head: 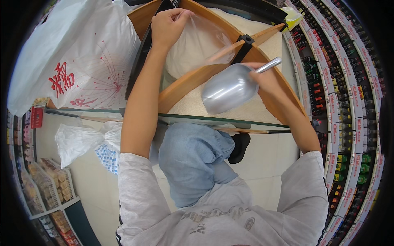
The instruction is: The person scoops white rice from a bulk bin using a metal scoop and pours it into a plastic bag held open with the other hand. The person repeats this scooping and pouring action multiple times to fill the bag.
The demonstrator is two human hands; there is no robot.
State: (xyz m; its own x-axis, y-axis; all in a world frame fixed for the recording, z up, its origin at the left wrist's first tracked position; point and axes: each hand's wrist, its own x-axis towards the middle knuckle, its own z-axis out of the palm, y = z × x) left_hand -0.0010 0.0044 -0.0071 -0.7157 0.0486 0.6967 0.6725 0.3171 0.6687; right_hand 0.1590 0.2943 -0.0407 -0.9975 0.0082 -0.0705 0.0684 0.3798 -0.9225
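My left hand (168, 27) is closed on the top edge of a clear plastic bag (200, 43), which hangs over a wooden-sided bin compartment. White grains show through and around the bag; how much is inside it, I cannot tell. On the right, my right hand (265, 77) touches a shiny metal scoop (229, 87) near its handle. The scoop's rounded underside faces up, above the pale rice-like grains (187, 103) of the nearer compartment. Part of the right hand's fingers is hidden behind the scoop.
A large white sack (92, 58) with red print stands at the left. The bin's glass front edge (221, 120) runs before my legs. Wooden dividers meet at a black post (246, 39). Bottle-filled shelves (347, 123) line the right; a tied white bag (83, 141) lies lower left.
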